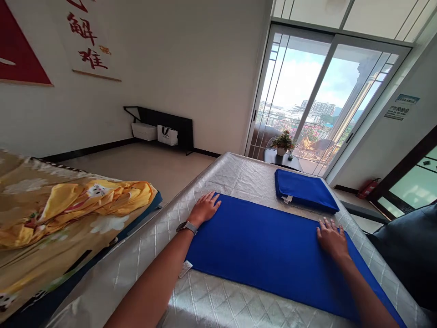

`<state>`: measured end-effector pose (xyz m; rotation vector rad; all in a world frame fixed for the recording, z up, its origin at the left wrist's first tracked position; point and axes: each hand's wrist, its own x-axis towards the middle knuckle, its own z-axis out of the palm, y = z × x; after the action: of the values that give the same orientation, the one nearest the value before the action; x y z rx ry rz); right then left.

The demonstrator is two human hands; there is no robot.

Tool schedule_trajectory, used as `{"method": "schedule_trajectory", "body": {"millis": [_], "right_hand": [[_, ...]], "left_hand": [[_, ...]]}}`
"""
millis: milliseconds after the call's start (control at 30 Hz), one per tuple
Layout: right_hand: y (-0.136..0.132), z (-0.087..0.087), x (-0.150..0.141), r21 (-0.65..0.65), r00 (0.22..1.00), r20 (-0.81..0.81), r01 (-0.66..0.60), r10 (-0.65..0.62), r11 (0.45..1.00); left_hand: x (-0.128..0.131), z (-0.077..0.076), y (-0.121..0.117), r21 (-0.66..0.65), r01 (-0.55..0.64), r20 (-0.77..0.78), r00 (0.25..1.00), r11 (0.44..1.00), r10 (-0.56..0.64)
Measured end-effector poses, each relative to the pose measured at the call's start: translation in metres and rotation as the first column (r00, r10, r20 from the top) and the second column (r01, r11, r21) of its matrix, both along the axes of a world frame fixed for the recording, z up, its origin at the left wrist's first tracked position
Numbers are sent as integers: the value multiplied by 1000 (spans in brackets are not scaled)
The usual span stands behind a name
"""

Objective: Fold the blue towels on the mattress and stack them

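Note:
A blue rectangle of cloth (266, 246) lies flat and smooth across the quilted silver-white mattress (235, 177). My left hand (205, 208) rests open on its far left corner, fingers stretched out. On the right part of the cloth, near the far edge, my right hand (332, 238) lies open with its fingers spread. A small white label (185, 269) sticks out at the cloth's near left corner. Beyond the right half lies a folded stack of blue cloth (305, 189), also with a white tag.
Left of the mattress stands another bed with a floral cover (102, 228) and a yellow cloth (112, 198) on it. A potted plant (282, 142) sits on a dark table by the sliding glass door. A black shelf (184, 132) holds white bags. A dark padded object (409, 246) is at right.

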<state>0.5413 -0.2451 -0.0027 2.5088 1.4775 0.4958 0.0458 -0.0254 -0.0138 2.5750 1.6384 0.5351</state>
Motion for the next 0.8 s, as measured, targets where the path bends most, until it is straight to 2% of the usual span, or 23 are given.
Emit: {"method": "schedule_trajectory", "body": {"millis": [100,267,333,400,467,567,800], "right_hand": [[29,15,-75,58,975,-139,-169,175,984],[76,30,-209,205,817,-346,-413,461,887],[93,30,-253,250,753,-398,-461,525,851],[109,27,-287,259,712,-452,-473,538,842],[123,23,-310,240,691,-505,-463,517,853],[136,17,-326,212,667,-567,-449,483,868],[138,9,-323,196,642,-610,-446,465,873]], "left_hand": [[0,1,-1,-1,-3,0,1000,1000,3],[1,1,-2,9,-11,-15,1000,1000,11],[1,1,-2,17,-9,-13,1000,1000,9],[1,0,-2,28,-6,-25,1000,1000,7],[1,0,-2,41,-5,-34,999,999,6],[0,-3,0,50,-3,-24,1000,999,4],[-1,-10,5,61,6,-16,1000,998,-5]]}}
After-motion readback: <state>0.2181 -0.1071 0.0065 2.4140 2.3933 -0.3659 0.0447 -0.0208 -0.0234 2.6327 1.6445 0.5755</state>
